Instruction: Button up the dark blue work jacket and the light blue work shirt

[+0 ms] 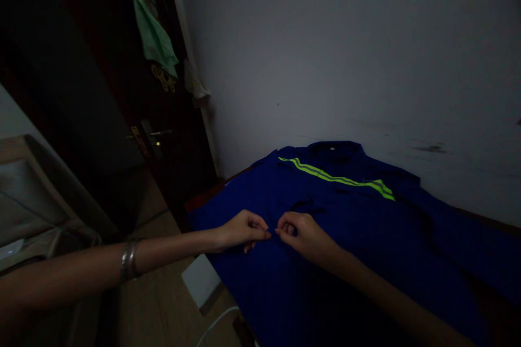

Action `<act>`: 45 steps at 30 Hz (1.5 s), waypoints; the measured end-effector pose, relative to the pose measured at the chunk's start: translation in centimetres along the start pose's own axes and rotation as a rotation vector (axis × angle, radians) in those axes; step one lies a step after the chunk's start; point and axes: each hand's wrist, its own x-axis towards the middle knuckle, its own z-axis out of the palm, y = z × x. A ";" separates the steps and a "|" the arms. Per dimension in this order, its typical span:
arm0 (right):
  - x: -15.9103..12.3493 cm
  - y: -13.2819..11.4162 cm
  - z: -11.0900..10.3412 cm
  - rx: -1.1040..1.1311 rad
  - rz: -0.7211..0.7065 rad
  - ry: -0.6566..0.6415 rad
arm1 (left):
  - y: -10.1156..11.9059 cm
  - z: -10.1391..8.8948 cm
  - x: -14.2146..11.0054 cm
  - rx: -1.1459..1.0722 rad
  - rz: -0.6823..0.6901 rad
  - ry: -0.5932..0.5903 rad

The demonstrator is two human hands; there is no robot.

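A dark blue work jacket (366, 233) lies spread out in front of me, with its collar towards the wall. A bright yellow-green and grey reflective stripe (334, 178) runs across its upper part. My left hand (244, 230) reaches in from the left, thumb and fingertips pinched on the cloth of the jacket. Close beside it, my right hand (303, 233) is also closed in a pinch at the cloth. A small gap separates the two sets of fingertips. Dim light hides the exact fold of fabric between them.
Behind the jacket rises a pale wall (345, 65). On the left stands a dark door (179, 146) with a metal handle and a hanging green cloth (154, 35). A white box-like object (201, 282) sits below my left forearm, near a white cable (217, 321).
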 end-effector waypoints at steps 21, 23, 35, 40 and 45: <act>0.2 1.3 -0.8 0.182 -0.204 -0.118 | -1.0 0.7 -1.0 0.028 0.079 0.083; 0.2 1.4 -0.8 0.189 -0.177 -0.127 | -0.9 0.8 -1.2 0.051 0.088 0.081; 0.2 1.6 -0.9 0.148 -0.278 -0.227 | -0.7 1.1 -1.6 0.207 0.230 0.097; 0.3 1.6 -0.9 0.125 -0.299 -0.232 | -0.5 1.1 -1.7 0.268 0.291 0.098; 0.2 1.4 -0.9 0.083 -0.300 -0.202 | -0.6 1.4 -2.2 0.402 0.414 0.126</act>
